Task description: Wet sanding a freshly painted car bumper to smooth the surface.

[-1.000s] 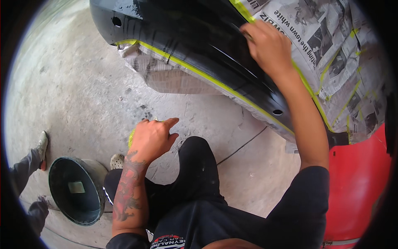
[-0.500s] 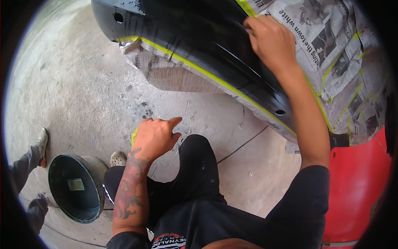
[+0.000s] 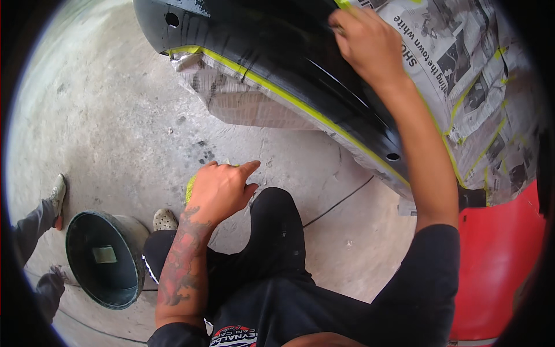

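My right hand (image 3: 370,49) is at the upper edge of a glossy black bumper-like car panel (image 3: 277,63), beside the yellow-green masking tape. Its fingers are curled and pressed together; whatever they may hold is hidden under them. My left hand (image 3: 222,189) hovers over my legs with the index finger pointing forward. A crumpled yellow-green piece (image 3: 190,188), cloth or sponge, shows at the hand's left side and past the knuckles, held under the palm. The panel is wet in places, with dark drips and two round holes.
Newspaper (image 3: 451,63) masks the area right of the panel, and more masking paper (image 3: 248,107) hangs below its taped edge. A dark bucket (image 3: 125,289) with a light rectangular piece inside stands at left, near another person's legs (image 3: 37,222). A red panel (image 3: 497,266) lies at right.
My right hand has slid slightly up and left along the panel's upper edge. My left hand has barely moved.
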Demonstrator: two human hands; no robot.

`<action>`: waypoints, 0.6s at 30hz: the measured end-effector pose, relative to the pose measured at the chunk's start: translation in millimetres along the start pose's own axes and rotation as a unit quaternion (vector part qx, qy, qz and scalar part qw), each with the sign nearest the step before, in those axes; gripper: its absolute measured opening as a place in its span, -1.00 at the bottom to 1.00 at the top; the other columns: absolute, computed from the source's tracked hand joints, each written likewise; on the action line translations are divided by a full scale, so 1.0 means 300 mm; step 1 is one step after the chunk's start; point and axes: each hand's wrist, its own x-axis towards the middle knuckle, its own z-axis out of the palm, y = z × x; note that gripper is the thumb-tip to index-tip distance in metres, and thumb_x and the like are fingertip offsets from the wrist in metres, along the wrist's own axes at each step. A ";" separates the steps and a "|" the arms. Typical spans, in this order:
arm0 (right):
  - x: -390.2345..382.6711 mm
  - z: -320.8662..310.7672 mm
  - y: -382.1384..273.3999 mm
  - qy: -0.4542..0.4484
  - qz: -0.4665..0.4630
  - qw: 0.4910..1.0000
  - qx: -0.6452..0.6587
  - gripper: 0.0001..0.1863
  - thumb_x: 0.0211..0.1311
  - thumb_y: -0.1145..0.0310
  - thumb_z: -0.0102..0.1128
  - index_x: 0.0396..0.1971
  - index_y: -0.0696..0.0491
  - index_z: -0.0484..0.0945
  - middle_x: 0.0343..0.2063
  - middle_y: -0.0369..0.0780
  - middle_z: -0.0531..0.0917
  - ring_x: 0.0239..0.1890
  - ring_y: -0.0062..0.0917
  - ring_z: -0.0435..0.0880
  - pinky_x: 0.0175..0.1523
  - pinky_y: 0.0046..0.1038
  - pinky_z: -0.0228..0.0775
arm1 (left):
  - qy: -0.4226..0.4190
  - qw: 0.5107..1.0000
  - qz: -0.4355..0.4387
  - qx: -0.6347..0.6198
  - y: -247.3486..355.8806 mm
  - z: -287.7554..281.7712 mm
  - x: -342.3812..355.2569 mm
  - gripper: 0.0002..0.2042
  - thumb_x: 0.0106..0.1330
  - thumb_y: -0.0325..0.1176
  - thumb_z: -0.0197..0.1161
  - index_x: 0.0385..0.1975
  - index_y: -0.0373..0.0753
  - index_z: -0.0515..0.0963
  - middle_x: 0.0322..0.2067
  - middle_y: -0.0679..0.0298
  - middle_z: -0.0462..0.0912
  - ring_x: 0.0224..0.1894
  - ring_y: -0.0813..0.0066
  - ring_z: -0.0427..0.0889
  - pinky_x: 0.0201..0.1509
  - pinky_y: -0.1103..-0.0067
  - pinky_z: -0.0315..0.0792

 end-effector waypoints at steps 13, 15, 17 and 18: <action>-0.104 -0.065 0.031 -0.105 0.083 0.989 0.056 -0.86 0.18 0.36 0.29 -0.26 0.00 0.65 -0.33 -0.18 0.70 -0.22 -0.21 0.71 -0.17 -0.18 0.55 | 0.000 1.000 0.014 0.017 -0.022 0.038 0.019 -0.63 0.20 -0.18 0.42 0.02 -0.06 0.66 -0.52 0.13 0.73 -0.38 0.14 0.74 -0.11 0.32 0.57; -0.094 -0.048 0.024 -0.121 0.091 0.987 0.044 -0.86 0.19 0.35 0.28 -0.26 0.01 0.65 -0.32 -0.17 0.70 -0.21 -0.20 0.71 -0.16 -0.17 0.55 | -0.002 1.000 0.017 0.019 -0.027 0.046 0.029 -0.63 0.20 -0.18 0.42 0.02 -0.06 0.67 -0.52 0.12 0.73 -0.38 0.14 0.74 -0.11 0.31 0.57; -0.022 -0.003 -0.001 -0.081 0.047 0.995 0.023 -0.85 0.20 0.37 0.27 -0.23 0.00 0.64 -0.33 -0.19 0.69 -0.22 -0.21 0.71 -0.16 -0.19 0.55 | -0.014 1.000 -0.006 -0.005 -0.036 0.060 0.048 -0.63 0.19 -0.19 0.43 0.01 -0.06 0.67 -0.51 0.11 0.73 -0.37 0.12 0.74 -0.14 0.31 0.58; -0.007 0.013 -0.007 -0.084 0.048 0.995 0.025 -0.85 0.20 0.37 0.27 -0.23 0.00 0.64 -0.33 -0.19 0.69 -0.22 -0.21 0.71 -0.16 -0.19 0.55 | -0.018 1.000 -0.007 -0.006 -0.043 0.072 0.045 -0.63 0.19 -0.19 0.43 0.01 -0.06 0.67 -0.51 0.11 0.73 -0.37 0.12 0.74 -0.14 0.31 0.58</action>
